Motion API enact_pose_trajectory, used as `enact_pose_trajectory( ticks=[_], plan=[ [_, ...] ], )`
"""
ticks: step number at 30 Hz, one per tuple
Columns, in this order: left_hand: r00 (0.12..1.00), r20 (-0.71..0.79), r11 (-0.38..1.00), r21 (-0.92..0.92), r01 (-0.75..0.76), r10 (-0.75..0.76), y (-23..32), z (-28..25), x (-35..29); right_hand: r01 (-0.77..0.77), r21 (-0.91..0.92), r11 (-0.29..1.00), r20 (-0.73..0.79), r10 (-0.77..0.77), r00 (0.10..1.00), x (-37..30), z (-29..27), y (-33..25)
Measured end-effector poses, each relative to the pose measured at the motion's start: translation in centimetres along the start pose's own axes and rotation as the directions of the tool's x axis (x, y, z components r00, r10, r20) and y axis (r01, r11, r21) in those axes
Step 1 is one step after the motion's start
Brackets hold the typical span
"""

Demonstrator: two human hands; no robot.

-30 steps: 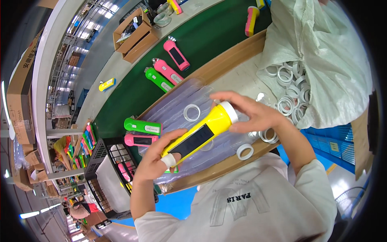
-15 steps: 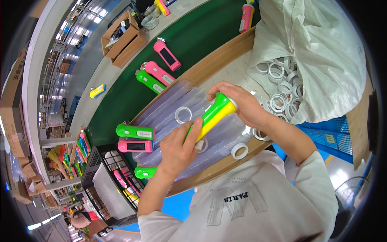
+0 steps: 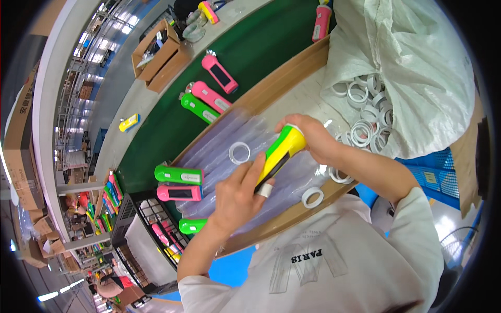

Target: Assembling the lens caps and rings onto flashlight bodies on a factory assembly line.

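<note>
My left hand is wrapped round the handle of a green and yellow flashlight, held tilted over a cardboard tray. A dark panel shows on its yellow side. At the flared head end, my right hand is closed on the white rim, its fingertips partly hidden behind the head. A white band circles one finger of my left hand. Beneath the hands lie long clear plastic sleeves. One loose white ring rests on the sleeves, and another white ring lies by the tray's near edge.
A pale woven sack spills many white rings at the right. Pink flashlights and green flashlights lie on the green belt and the tray's left edge. A black crate stands lower left, a blue crate right.
The flashlight has been rolled about its length, so more yellow and the dark panel now show. Both hands remain on it. The whole view has shifted slightly.
</note>
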State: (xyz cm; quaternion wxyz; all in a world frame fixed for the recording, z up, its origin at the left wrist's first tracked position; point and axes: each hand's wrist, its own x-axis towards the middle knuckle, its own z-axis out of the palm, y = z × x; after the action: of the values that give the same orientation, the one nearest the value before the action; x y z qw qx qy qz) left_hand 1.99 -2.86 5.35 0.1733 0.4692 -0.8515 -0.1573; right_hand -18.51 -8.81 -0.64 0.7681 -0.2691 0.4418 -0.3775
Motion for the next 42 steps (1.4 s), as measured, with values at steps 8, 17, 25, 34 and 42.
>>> enact_pose_trajectory(
  ticks=[8, 17, 25, 34, 42],
  plan=[
    [0.943, -0.227, 0.96, 0.198, -0.2, 0.243, -0.7, 1.9, -2.2, 0.473, -0.304, 0.827, 0.227, -0.419, 0.879, -2.8, 0.2, -1.3],
    [0.65, 0.692, -0.06, -0.669, 0.741, 0.315, 1.4, -3.4, -4.7, 0.929, 0.129, -0.346, 0.719, -0.613, -0.328, -12.0, 4.2, -4.2],
    [0.998, -0.056, 0.999, -0.04, -0.036, 0.034, 0.3, 0.7, -0.8, 0.131, -0.019, 0.991, 0.052, -0.13, 0.99, 0.3, -0.4, 0.8],
    [0.789, 0.465, -0.298, -0.881, 0.367, -0.401, 2.1, 4.3, -3.1, 0.369, 0.298, 0.88, 0.26, -0.447, 0.856, -2.6, 0.1, 0.1],
    [0.85, 0.467, -0.178, -0.883, 0.434, -0.242, 5.3, 5.8, -3.8, 0.32, 0.459, 0.829, 0.199, -0.447, 0.872, -3.7, 2.4, 0.5]
  ],
)
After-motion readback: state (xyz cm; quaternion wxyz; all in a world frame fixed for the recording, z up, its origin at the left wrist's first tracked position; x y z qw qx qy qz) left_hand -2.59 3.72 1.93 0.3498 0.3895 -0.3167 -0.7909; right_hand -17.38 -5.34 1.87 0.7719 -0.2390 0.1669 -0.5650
